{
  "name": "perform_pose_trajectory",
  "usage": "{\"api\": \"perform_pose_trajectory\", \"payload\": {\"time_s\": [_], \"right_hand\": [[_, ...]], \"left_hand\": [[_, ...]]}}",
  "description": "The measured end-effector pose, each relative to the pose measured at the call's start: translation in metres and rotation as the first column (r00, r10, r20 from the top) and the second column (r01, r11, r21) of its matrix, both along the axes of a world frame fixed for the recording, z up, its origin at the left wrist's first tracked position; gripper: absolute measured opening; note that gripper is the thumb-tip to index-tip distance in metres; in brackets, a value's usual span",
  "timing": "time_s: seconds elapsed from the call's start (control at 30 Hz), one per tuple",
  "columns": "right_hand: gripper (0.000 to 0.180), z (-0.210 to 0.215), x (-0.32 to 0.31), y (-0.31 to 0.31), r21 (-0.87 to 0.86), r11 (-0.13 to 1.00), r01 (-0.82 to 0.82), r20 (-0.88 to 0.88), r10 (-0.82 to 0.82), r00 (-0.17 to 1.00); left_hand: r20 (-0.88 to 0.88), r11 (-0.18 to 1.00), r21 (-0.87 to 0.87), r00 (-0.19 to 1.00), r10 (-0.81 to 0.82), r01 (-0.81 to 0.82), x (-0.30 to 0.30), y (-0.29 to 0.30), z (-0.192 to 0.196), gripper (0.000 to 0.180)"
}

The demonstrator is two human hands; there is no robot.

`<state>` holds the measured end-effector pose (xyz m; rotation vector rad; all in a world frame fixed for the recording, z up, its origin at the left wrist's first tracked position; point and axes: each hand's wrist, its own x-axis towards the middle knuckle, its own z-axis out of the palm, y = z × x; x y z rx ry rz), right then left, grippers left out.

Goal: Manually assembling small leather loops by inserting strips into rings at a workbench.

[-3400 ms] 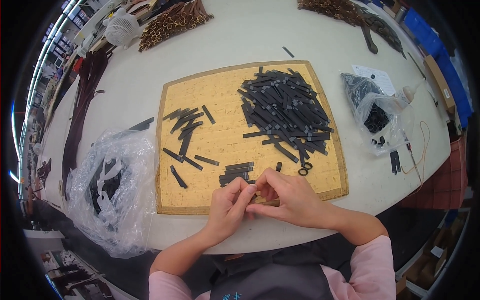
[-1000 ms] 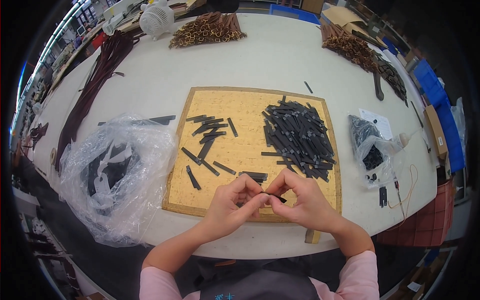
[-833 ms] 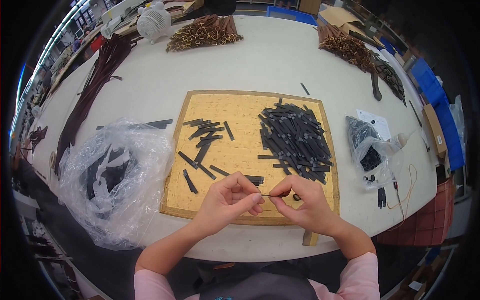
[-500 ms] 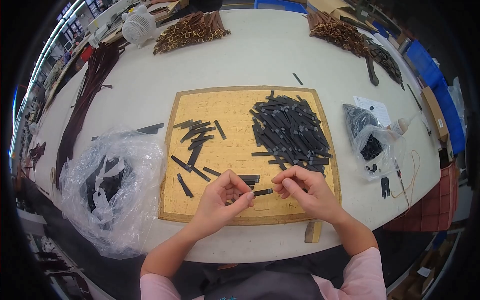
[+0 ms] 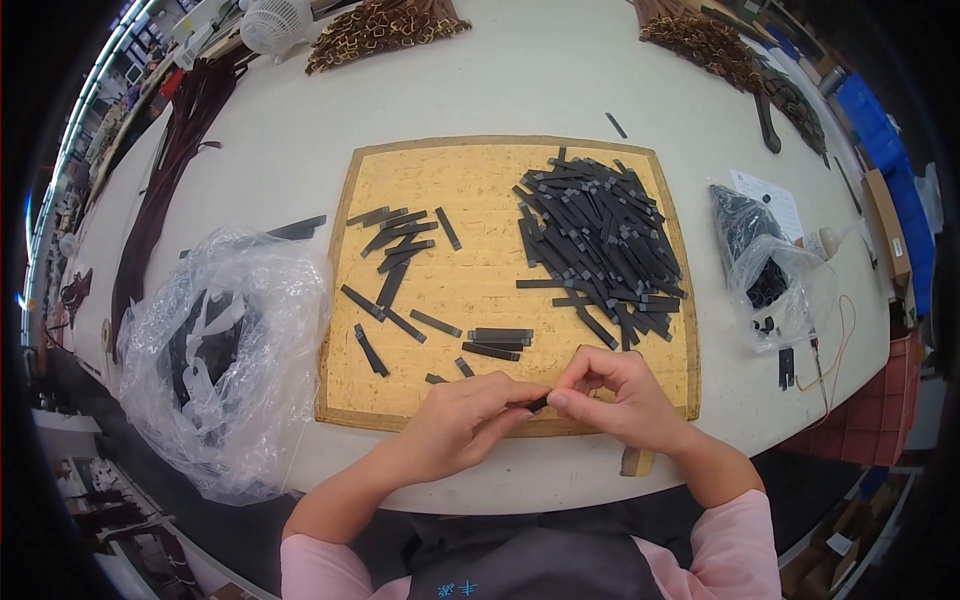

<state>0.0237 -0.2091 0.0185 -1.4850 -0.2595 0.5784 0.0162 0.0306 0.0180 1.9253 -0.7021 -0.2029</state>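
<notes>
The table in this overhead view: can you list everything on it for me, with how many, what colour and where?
Cork board: one, tan, table centre.
Black strips, heap: many, board's right half.
Black strips, loose: about a dozen, board's left half.
Clear bag: one, holding black pieces, left of the board.
Small clear bag: one, dark pieces inside, right of the board.
Brown bundles: several, far edge.
White fan: one, far left.
Left hand: pinching a small black strip.
Right hand: pinching its other end.
</notes>
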Motion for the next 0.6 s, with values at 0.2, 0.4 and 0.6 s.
{"api": "perform_pose_trajectory", "payload": {"time_s": [0.2, 0.4, 0.6], "right_hand": [[0.027, -0.001, -0.002, 0.011, 0.216, 0.976, 0.007, -0.345, 0.069, 0.936], [0.029, -0.004, -0.001, 0.006, 0.317, 0.899, -0.302, -0.349, 0.407, 0.844], [0.02, 0.01, 0.001, 0.003, -0.282, 0.939, -0.197, 0.167, 0.25, 0.954]], "left_hand": [[-0.112, 0.984, -0.158, 0.988, -0.105, 0.087, 0.0, 0.005, 0.002, 0.016], [-0.166, 0.939, -0.247, 0.944, -0.286, 0.241, 0.006, 0.007, -0.001, 0.01], [0.21, 0.981, 0.184, 0.973, -0.094, 0.055, 0.005, 0.0, 0.003, 0.01]]}}
